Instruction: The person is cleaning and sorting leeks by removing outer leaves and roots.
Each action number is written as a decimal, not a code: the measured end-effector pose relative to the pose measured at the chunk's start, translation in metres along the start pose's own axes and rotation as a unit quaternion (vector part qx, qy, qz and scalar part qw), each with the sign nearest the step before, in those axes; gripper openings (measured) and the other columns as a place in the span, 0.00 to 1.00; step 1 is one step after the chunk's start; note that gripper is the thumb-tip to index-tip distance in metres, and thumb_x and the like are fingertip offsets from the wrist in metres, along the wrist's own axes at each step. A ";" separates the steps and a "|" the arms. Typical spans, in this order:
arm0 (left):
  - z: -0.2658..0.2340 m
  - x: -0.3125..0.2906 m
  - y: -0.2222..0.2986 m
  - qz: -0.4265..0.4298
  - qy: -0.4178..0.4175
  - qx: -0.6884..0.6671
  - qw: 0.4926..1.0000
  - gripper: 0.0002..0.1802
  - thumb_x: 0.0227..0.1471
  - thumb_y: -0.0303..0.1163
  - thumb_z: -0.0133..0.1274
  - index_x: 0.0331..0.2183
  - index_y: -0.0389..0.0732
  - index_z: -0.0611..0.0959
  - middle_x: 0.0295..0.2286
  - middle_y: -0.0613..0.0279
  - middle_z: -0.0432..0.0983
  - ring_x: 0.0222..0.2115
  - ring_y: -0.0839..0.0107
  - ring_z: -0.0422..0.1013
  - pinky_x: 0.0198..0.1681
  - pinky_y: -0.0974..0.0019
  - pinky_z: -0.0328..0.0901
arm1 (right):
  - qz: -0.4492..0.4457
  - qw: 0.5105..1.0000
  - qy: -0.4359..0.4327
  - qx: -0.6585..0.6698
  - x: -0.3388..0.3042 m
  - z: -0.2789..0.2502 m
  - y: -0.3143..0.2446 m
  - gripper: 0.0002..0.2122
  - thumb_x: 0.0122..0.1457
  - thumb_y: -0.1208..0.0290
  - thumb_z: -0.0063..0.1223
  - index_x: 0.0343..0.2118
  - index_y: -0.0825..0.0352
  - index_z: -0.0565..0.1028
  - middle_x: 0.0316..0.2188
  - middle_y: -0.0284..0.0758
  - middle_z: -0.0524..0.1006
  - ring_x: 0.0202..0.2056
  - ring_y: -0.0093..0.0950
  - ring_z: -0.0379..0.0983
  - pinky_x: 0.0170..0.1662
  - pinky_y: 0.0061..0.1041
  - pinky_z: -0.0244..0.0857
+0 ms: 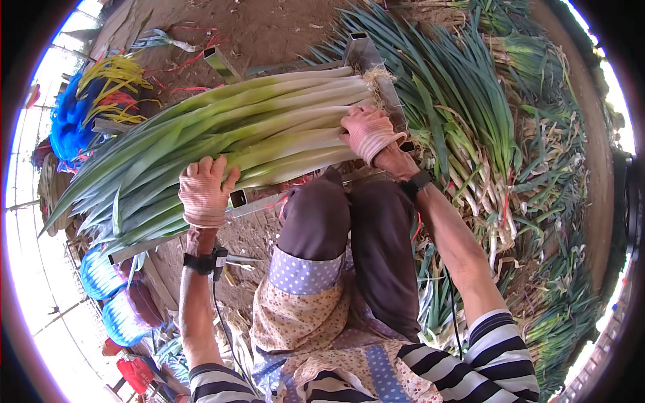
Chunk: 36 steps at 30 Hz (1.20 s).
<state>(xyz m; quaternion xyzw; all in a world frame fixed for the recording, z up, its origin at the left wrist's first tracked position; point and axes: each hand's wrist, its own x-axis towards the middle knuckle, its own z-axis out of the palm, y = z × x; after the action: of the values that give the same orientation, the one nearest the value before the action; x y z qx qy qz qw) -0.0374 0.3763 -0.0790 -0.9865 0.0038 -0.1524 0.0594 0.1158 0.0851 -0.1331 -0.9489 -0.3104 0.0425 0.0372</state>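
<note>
A thick row of long leeks (pixel 269 127) lies across a metal frame (pixel 366 50) in front of my knees. Their white root ends are at the right against an upright plate, and the green leaves fan out to the left. My left hand (pixel 203 191), in a pinkish knit glove, is curled over the leaves at the near edge, thumb apart. Gloved the same way, my right hand (pixel 369 133) closes over the white stems near the roots. Its fingertips are partly hidden.
Loose leeks (pixel 470 114) are heaped on the ground to the right. At the far left are a blue bundle (pixel 65 124) and yellow strips (pixel 111 77). Blue rolls (pixel 124 316) sit lower left, near a red object (pixel 135 375). Red ties (pixel 208 43) litter the bare soil.
</note>
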 end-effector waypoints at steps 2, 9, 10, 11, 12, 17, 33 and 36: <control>0.007 -0.005 0.001 0.013 0.015 0.020 1.000 0.23 0.34 0.43 0.63 0.38 0.50 0.80 0.29 0.66 0.67 0.32 0.61 0.65 0.38 0.59 0.62 | -0.011 1.000 -0.013 -0.009 -0.001 0.005 0.002 0.14 0.49 0.57 0.56 0.33 0.61 0.76 0.37 0.35 0.74 0.40 0.39 0.71 0.43 0.38 0.66; -0.005 -0.007 -0.014 0.011 -0.091 0.020 0.996 0.27 0.35 0.46 0.61 0.41 0.50 0.79 0.30 0.66 0.67 0.33 0.64 0.66 0.39 0.59 0.63 | -0.055 0.994 -0.032 0.084 -0.022 0.004 0.000 0.14 0.46 0.55 0.58 0.33 0.57 0.76 0.33 0.36 0.74 0.40 0.38 0.71 0.41 0.38 0.66; -0.005 -0.008 -0.012 0.007 -0.089 0.021 0.996 0.26 0.35 0.45 0.61 0.40 0.49 0.79 0.29 0.65 0.68 0.32 0.63 0.67 0.38 0.58 0.64 | -0.049 0.998 -0.022 0.034 -0.016 0.000 -0.005 0.14 0.46 0.55 0.59 0.33 0.57 0.76 0.34 0.36 0.73 0.41 0.38 0.70 0.41 0.38 0.66; -0.006 -0.009 -0.009 0.005 -0.091 0.023 0.996 0.26 0.35 0.45 0.61 0.40 0.49 0.79 0.29 0.65 0.68 0.32 0.63 0.67 0.38 0.58 0.64 | -0.043 0.999 -0.011 -0.015 -0.012 -0.003 -0.009 0.14 0.46 0.55 0.59 0.33 0.56 0.76 0.35 0.36 0.73 0.42 0.38 0.70 0.41 0.38 0.67; -0.008 -0.010 -0.007 0.015 -0.101 0.036 0.994 0.24 0.37 0.44 0.60 0.40 0.49 0.79 0.29 0.64 0.68 0.32 0.62 0.67 0.37 0.58 0.64 | -0.002 0.999 -0.035 -0.008 -0.017 -0.008 -0.015 0.12 0.46 0.57 0.59 0.33 0.56 0.76 0.36 0.36 0.72 0.43 0.39 0.69 0.41 0.38 0.68; -0.004 -0.024 0.006 0.050 -0.088 0.042 0.994 0.14 0.44 0.36 0.55 0.37 0.48 0.79 0.27 0.62 0.69 0.30 0.61 0.69 0.34 0.57 0.66 | -0.059 0.995 -0.082 0.022 -0.018 0.019 0.008 0.10 0.47 0.62 0.59 0.33 0.57 0.76 0.35 0.36 0.72 0.43 0.39 0.69 0.42 0.38 0.68; -0.052 -0.035 -0.082 -0.280 0.069 0.100 0.952 0.27 0.44 0.49 0.59 0.47 0.54 0.76 0.47 0.56 0.69 0.49 0.55 0.62 0.52 0.52 0.56 | -0.083 0.991 0.085 0.065 -0.026 0.042 0.010 0.09 0.40 0.65 0.62 0.20 0.62 0.74 0.26 0.39 0.73 0.33 0.39 0.71 0.34 0.39 0.66; -0.039 -0.046 -0.150 -0.395 0.057 0.085 0.913 0.32 0.46 0.55 0.53 0.50 0.50 0.72 0.45 0.52 0.71 0.49 0.55 0.64 0.52 0.55 0.57 | -0.087 0.988 0.106 0.068 -0.028 0.041 0.022 0.09 0.39 0.64 0.62 0.20 0.62 0.74 0.25 0.39 0.72 0.32 0.40 0.70 0.34 0.39 0.65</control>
<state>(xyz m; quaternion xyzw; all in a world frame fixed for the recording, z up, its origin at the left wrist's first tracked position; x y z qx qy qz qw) -0.0949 0.5216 -0.0383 -0.8884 -0.3958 -0.2192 0.0776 0.1018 0.0529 -0.1740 -0.9128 -0.3824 -0.0403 0.1379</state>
